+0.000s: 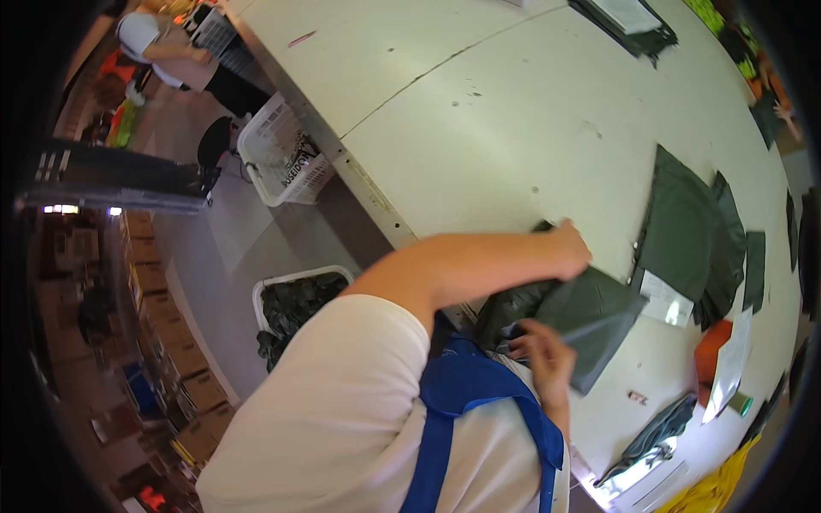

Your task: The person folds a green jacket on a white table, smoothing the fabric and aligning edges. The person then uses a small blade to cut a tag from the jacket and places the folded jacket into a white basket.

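A folded piece of dark green fabric [590, 321] lies near the table edge, right in front of my body. My left arm reaches across its far side. My left hand [571, 250] is closed at the fabric's far edge, its fingertips partly turned out of sight. Close to my body, my right hand [547, 355] is over the near part of the fabric. Its fingers are bent together and a little blurred. A small dark bluish bit shows by the fingertips, too unclear to name. Further right lie more dark green fabric panels [680, 227] with a white paper sheet [665, 299] on them.
The white table [479, 145] has a metal-edged side. Beside it on the floor stand a white basket [278, 158] and another basket [259, 299] with dark fabric. An orange item [710, 355] and crumpled grey-green cloth [654, 432] lie at right. A person [184, 56] stands far left.
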Demonstrator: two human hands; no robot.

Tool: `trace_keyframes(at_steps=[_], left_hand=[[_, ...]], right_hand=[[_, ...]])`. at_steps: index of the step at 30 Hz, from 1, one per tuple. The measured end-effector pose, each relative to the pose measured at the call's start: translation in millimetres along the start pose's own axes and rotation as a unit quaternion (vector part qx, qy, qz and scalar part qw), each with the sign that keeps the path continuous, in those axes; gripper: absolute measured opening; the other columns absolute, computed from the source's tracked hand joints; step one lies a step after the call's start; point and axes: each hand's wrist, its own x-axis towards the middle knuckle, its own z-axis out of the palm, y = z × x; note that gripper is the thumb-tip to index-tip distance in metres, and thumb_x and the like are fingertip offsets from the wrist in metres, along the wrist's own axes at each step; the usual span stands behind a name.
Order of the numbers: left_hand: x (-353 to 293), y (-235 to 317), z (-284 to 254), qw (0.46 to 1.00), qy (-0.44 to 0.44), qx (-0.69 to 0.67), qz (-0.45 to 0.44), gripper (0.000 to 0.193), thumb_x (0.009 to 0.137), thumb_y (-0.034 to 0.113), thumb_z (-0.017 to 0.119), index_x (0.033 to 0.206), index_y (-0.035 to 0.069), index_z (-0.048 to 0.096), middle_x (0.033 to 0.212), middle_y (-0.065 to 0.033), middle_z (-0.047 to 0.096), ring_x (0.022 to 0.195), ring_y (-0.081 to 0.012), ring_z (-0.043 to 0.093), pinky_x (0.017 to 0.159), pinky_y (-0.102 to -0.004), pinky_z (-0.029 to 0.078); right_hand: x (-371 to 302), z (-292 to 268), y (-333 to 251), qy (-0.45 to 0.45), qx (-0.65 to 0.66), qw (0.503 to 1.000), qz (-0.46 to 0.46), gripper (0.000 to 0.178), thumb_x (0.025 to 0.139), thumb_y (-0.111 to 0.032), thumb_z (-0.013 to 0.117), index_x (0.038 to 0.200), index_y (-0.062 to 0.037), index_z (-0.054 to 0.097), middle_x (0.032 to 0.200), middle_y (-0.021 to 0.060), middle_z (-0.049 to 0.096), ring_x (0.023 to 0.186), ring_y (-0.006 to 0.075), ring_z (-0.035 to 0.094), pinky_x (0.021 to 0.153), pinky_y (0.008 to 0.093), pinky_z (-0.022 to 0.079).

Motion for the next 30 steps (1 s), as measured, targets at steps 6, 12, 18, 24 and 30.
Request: trace_keyframes(at_steps=[6, 12, 18, 24, 30], left_hand=[[-68.1, 72.6, 69.3, 0.936, 0.334, -0.108, -0.001, 0.057, 0.085, 0.034, 0.056, 0.137, 0.013, 0.043, 0.15, -0.0129, 0.026, 0.138, -0.0361, 0.021, 0.112, -0.055, 0.014], [-94.3, 50.9, 128.2, 0.91, 0.332, -0.248, 0.001, 0.069, 0.085, 0.042, 0.059, 0.141, 0.01, 0.034, 0.146, -0.0238, 0.023, 0.13, -0.0403, 0.033, 0.107, -0.0507, 0.027], [-93.2, 49.9, 85.3, 0.874, 0.14, -0.433, -0.172, 0.072, 0.078, 0.046, 0.065, 0.118, -0.011, 0.047, 0.112, -0.0272, 0.053, 0.104, -0.0396, 0.052, 0.092, -0.0438, 0.043], [-88.1, 68.6, 82.9, 0.859, 0.191, -0.456, -0.133, 0.067, 0.077, 0.039, 0.067, 0.121, -0.007, 0.046, 0.114, -0.0272, 0.049, 0.104, -0.0409, 0.052, 0.09, -0.0465, 0.045], [-79.5, 53.8, 104.6, 0.715, 0.117, -0.675, -0.142, 0.046, 0.081, 0.037, 0.065, 0.106, -0.001, 0.058, 0.107, -0.0229, 0.061, 0.099, -0.0372, 0.058, 0.085, -0.0446, 0.046]], right_hand=[[61.4, -105.1, 41.1, 0.265, -0.466, 0.829, -0.161, 0.046, 0.09, -0.019, 0.055, 0.131, 0.0011, 0.043, 0.121, 0.0222, 0.051, 0.114, 0.0383, 0.047, 0.098, 0.0444, 0.037], [76.0, -89.5, 53.8, 0.195, -0.419, 0.877, -0.134, 0.058, 0.088, -0.026, 0.06, 0.135, 0.0001, 0.039, 0.121, 0.0207, 0.053, 0.114, 0.0372, 0.049, 0.097, 0.0423, 0.039], [89.1, -94.9, 8.8, 0.072, -0.242, 0.964, 0.084, 0.061, 0.076, -0.019, 0.073, 0.126, -0.0009, 0.046, 0.115, 0.0133, 0.056, 0.103, 0.0223, 0.055, 0.088, 0.0333, 0.045], [64.5, -104.2, 23.9, 0.094, -0.065, 0.993, 0.016, 0.062, 0.073, -0.008, 0.07, 0.128, -0.0051, 0.042, 0.118, 0.0103, 0.054, 0.107, 0.0215, 0.051, 0.095, 0.0329, 0.04], [44.3, -96.5, 5.4, 0.049, -0.096, 0.993, -0.037, 0.057, 0.07, -0.006, 0.068, 0.122, -0.0051, 0.046, 0.115, 0.0078, 0.054, 0.105, 0.0195, 0.05, 0.094, 0.0318, 0.04]])
